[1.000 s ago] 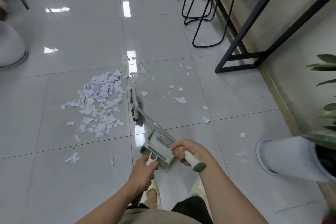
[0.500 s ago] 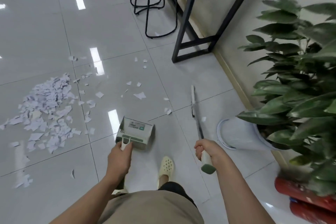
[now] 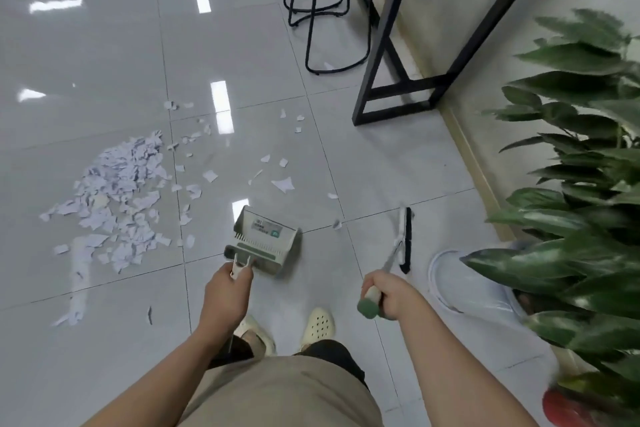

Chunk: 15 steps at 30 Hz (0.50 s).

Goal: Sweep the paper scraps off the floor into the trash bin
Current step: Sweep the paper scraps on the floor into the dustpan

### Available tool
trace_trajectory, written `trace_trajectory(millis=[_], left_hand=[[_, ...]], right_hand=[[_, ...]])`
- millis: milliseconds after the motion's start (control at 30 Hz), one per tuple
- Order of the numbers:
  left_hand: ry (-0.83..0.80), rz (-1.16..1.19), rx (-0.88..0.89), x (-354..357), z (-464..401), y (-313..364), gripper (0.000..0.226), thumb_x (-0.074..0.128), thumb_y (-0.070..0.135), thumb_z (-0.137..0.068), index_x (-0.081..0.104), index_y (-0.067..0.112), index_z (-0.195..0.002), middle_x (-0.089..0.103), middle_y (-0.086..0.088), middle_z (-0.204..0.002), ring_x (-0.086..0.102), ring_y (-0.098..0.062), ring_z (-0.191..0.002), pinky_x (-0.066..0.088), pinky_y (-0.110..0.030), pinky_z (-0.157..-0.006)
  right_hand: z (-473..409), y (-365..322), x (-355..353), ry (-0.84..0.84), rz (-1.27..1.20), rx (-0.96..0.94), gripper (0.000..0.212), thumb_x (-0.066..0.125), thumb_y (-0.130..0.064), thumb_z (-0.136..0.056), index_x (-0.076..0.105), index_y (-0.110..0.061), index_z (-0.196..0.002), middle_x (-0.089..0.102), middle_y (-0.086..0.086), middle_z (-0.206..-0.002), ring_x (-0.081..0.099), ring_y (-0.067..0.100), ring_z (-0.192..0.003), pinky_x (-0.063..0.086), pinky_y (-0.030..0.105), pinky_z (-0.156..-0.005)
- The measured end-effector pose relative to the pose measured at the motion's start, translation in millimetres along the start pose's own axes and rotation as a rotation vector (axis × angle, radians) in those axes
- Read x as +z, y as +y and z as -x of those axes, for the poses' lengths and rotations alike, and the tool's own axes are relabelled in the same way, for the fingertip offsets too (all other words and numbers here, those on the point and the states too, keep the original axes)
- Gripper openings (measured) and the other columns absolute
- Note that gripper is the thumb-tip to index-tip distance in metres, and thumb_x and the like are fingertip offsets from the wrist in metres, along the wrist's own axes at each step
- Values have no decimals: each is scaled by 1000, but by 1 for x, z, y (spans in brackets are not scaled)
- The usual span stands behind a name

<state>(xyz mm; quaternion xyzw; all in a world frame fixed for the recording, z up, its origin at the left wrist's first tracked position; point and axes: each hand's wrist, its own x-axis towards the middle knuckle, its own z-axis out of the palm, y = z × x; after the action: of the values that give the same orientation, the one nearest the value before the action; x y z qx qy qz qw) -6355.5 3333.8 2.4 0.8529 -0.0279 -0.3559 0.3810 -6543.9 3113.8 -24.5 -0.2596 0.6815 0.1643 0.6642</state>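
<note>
While the left hand [image 3: 225, 295] grips the empty-looking dustpan [image 3: 265, 239] and the right hand [image 3: 391, 295] holds the broom [image 3: 403, 239], the paper scraps [image 3: 117, 198] lie heaped and scattered on the floor, unswept, with no trash bin visible.

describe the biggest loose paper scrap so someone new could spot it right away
Start at the dustpan in the left hand. Look just beyond its far right corner: a white jagged scrap lies alone on the tile, larger than the bits around it and apart from the pile.
</note>
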Motion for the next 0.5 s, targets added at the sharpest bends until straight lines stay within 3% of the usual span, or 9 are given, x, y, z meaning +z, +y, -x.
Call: trace_trajectory(millis=[133,267,367,500], left_hand=[[79,67,-68,-27,-16,-4,20,51,25,-98,52,21,-78,48,-1,-61,40,-19,-56,33,-33,-53],[134,108,-123,-58,-42,-12,17,49,22,-98,53,19,-81,49,-2,-62,40,-20,-55,33,-29,-48],[171,184,-185,-85,-68,-15,21,50,21,-98,48,10,-80,46,-6,-61,38,-19,-50,31,-28,-43],[147,260,-209,-117,-101,-4,22,52,21,-98,48,11,-78,43,-1,-52,34,-15,-42,28,-26,-40]], right_hand=[[-4,-20,88,-82,88,11,17,42,8,-86,48,-3,-74,50,10,-70,49,22,-60,44,30,-51],[0,-45,175,-187,198,37,17,43,9,-82,47,-4,-71,50,10,-69,50,22,-56,45,27,-49],[1,-72,224,-284,203,63,23,42,10,-79,45,-7,-63,46,8,-56,46,19,-42,41,23,-39],[-10,-127,244,-383,-1,140,32,51,12,-79,38,-14,-66,37,2,-46,37,10,-28,34,19,-27]])
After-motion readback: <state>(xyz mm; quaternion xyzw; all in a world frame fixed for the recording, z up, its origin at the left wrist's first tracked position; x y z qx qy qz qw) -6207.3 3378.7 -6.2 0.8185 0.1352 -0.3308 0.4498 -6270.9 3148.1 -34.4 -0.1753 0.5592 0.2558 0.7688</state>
